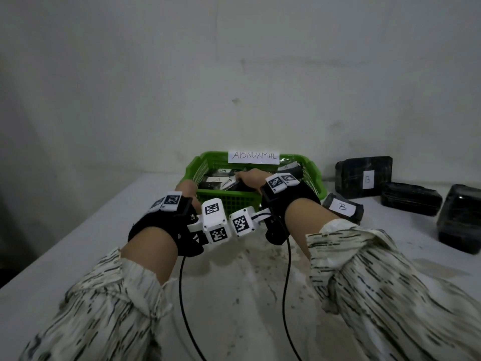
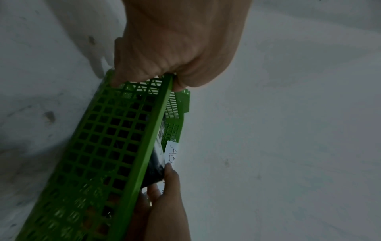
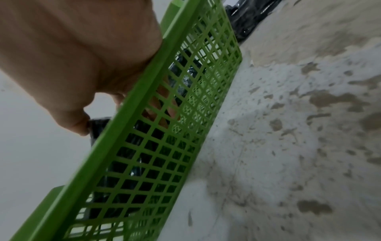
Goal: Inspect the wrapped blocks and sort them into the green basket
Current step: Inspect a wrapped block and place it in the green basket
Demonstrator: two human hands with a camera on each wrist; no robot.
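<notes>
The pale, stained surface (image 1: pixel 234 282) spreads out in front of me, running back to a plain grey-white wall (image 1: pixel 234 61). At its far middle sits the green basket (image 1: pixel 231 201), a lattice-sided plastic tray with a white paper label reading ABNORMAL (image 1: pixel 253 155) fixed to its far rim. Inside it lie several black wrapped blocks (image 1: pixel 218 178), some bearing small white tags marked A.

To the right of the basket, more wrapped blocks rest on the surface: a tall one with a B tag (image 1: pixel 364 177) stands near the wall, a flat one (image 1: pixel 411 201) lies in front of it, a larger one (image 1: pixel 459 221) sits at the far right edge of my view, and a smaller one tagged B (image 1: pixel 343 207) lies just beside the basket's right corner, partly behind my right wrist.

My sleeves (image 1: pixel 390 282) are cream with dark streaks, and each wrist carries a black strap with white marker cubes (image 1: pixel 214 220) and a trailing black cable (image 1: pixel 182 295).

My left hand (image 2: pixel 175 48) is at the basket's near-left corner, fingers curled over the rim and thumb on the outside, grasping the basket. My right hand (image 3: pixel 82 57) reaches over the near rim into the basket; its thumb presses against the top of a wrapped block (image 3: pixel 98 128) there, and fingers show through the lattice beside it, so it is closed around that block, which is still inside the basket.
</notes>
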